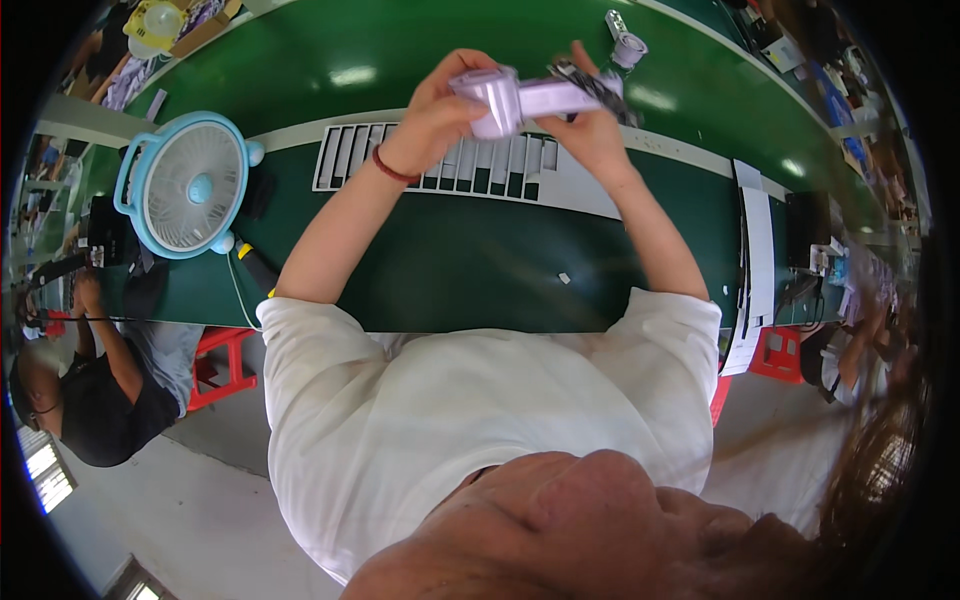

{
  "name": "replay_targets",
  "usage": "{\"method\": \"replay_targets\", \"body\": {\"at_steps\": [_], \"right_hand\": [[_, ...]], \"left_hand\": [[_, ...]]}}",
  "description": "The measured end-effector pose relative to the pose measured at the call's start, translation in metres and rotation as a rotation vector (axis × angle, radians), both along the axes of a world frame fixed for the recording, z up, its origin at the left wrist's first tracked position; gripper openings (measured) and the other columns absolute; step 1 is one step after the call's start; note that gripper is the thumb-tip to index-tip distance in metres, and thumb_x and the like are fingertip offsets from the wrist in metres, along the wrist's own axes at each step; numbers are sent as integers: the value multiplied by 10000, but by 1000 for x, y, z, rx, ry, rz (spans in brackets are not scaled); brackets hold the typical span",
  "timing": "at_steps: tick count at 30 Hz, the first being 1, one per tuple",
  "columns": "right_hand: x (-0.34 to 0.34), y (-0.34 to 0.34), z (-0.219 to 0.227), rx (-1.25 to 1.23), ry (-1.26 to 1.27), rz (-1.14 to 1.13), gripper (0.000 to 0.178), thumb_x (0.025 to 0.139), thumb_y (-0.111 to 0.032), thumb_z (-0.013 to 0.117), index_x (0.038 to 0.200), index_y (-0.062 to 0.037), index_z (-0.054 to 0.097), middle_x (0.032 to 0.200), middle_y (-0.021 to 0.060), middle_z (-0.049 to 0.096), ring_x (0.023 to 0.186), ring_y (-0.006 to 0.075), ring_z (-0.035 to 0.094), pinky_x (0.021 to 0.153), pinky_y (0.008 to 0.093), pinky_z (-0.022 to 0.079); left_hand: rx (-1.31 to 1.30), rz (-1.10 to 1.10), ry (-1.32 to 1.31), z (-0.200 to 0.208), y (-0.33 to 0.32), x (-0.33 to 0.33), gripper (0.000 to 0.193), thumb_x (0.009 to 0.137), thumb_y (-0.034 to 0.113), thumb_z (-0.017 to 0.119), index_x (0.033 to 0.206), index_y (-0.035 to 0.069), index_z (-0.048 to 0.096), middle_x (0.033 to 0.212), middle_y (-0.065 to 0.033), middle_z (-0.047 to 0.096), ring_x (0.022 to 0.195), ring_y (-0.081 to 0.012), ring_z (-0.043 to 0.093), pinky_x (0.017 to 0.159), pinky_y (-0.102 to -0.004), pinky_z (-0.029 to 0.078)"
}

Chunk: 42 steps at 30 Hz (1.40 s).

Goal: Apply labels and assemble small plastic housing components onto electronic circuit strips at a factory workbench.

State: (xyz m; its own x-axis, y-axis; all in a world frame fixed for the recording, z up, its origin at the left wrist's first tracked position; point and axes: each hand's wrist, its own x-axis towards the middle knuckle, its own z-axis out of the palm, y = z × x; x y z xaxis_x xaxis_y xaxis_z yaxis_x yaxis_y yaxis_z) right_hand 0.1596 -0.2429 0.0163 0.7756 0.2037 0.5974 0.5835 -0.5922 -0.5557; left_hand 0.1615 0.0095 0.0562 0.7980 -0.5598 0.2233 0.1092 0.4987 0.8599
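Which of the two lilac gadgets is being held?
The nearer gadget, its round end in the left hand, its straight part at the right hand; the other gadget lies beyond, on the green surface.

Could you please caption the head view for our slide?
Left hand and right hand hold a glossy lilac cylinder-headed device near a white slotted tray.

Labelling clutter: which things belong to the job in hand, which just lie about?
Job:
lilac device, in left fingers and right fingers
dark blurred item beside it
slotted white tray, probably

Lying about, apparently:
blue fan
yellow-black handle
white scrap
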Motion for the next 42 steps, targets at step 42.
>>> {"method": "replay_targets", "body": {"at_steps": [42], "right_hand": [[-152,-8,-30,-353,-198,98,296,762,-75,836,1049,-63,766,1046,86,670,928,275,669,775,361,569]], "left_hand": [[945,235,-1282,-59,-10,-117,336,726,107,771,1041,128,655,1058,0,632,1058,-191,603,877,-362,475]]}}
